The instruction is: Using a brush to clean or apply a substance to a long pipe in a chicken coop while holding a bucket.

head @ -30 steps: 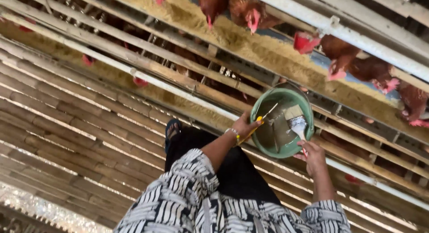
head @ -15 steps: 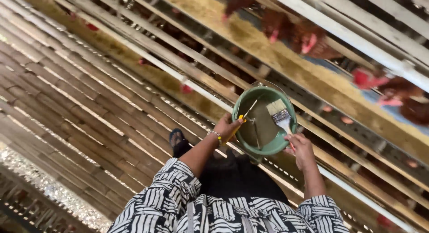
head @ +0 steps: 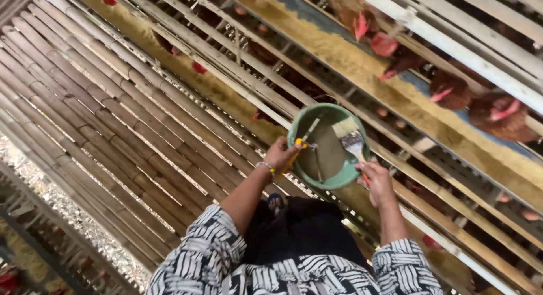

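two hands busy: left hand clenches the green bowl rim, right hand grasps the brush; best kept level, bristles inside.

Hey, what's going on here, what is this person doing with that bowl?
A person in a black-and-white patterned top stands on a bamboo slat floor beside a row of caged hens. Their left hand grips the rim of a green bowl along with a yellow-handled tool. Their right hand holds a paintbrush, its bristles resting over the bowl. Eggs lie in the tray below the feed trough.
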